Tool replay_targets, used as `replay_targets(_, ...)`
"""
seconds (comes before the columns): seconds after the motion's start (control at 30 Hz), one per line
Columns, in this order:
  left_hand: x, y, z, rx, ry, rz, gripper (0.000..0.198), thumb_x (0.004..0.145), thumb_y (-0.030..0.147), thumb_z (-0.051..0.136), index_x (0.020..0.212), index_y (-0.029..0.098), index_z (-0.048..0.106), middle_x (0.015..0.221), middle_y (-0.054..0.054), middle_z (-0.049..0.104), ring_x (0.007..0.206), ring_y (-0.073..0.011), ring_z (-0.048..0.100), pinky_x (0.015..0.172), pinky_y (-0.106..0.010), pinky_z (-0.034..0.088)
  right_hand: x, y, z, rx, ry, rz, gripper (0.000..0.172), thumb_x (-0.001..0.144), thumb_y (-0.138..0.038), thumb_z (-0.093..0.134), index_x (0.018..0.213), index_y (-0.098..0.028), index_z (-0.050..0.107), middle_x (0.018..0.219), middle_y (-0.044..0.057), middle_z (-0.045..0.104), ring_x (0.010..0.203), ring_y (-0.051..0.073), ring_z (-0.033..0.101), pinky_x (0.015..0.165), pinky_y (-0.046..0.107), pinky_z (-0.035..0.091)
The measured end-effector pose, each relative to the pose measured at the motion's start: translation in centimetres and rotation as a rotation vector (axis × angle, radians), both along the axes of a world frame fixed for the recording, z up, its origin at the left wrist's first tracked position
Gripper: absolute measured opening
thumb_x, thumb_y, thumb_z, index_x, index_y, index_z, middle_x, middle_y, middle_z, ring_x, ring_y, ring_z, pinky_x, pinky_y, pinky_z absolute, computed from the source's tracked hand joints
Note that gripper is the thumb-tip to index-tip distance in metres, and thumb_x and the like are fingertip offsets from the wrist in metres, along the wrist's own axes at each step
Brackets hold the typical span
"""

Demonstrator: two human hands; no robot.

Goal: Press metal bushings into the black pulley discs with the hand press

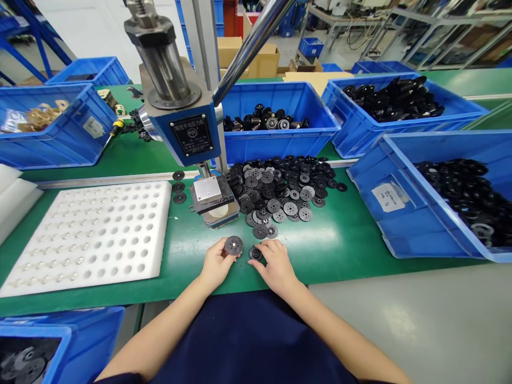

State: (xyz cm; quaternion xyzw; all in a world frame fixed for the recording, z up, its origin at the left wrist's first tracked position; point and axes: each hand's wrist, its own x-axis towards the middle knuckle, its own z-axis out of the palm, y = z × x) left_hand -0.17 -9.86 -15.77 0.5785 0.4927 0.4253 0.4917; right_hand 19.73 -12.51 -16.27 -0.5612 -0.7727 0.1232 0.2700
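One black perforated disc [233, 245] with a light centre is held between the thumb and fingers of the left hand [216, 264], over the near part of the green table [340, 245]. Just beside it, the right hand [276, 261] is closed narrowly about a small black round part [255, 254]; whether that part touches the table cannot be determined. To the left lies a white foam tray [158, 229] with rows of holes, its left-hand portion loaded with small shiny pieces. Immediately beyond the hands, a heap of black and grey discs [290, 208] spreads across the table, some overlapping. Three loose discs [178, 186] lie in a line between the tray and a blue manual press [192, 128]. On the right, a tilted, labelled blue bin [384, 229] contains black parts. Farther back, a blue bin [276, 143] behind the heap holds dark round parts, and a screwdriver [117, 126] with a yellow-and-black handle leans at the left. Cardboard boxes [266, 61] stand beyond.
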Motion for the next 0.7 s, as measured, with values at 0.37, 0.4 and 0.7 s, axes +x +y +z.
replay_targets(0.37,-0.5,0.3,-0.2,0.174,0.183,-0.045,0.013,0.082,0.020,0.062,0.089,0.019,0.074,0.090,-0.007,0.075,0.082,-0.0212,0.068,0.080,-0.036,0.056,-2.7,1.0,3.9,0.065,0.317,0.079,0.035,0.090,-0.038,0.067,0.120,-0.021,0.064,0.105,0.010,0.065,0.099,0.024,0.059,0.087,0.042,0.053)
replay_targets(0.4,-0.5,0.3,-0.3,0.180,0.180,-0.057,0.014,0.082,0.020,0.064,0.091,0.019,0.074,0.092,-0.008,0.076,0.084,-0.0217,0.068,0.081,-0.037,0.056,-3.1,1.1,4.2,0.072,0.304,0.102,0.034,0.090,-0.039,0.066,0.119,-0.020,0.065,0.102,0.010,0.065,0.097,0.023,0.059,0.085,0.042,0.053)
replay_targets(0.7,-0.8,0.1,-1.0,0.224,0.205,-0.082,0.016,0.084,0.021,0.065,0.095,0.020,0.076,0.095,-0.009,0.077,0.089,-0.0242,0.072,0.083,-0.039,0.058,-3.8,1.0,4.3,0.082,0.238,0.109,0.031,0.091,-0.039,0.064,0.114,-0.018,0.066,0.098,0.010,0.065,0.093,0.024,0.057,0.080,0.041,0.050)
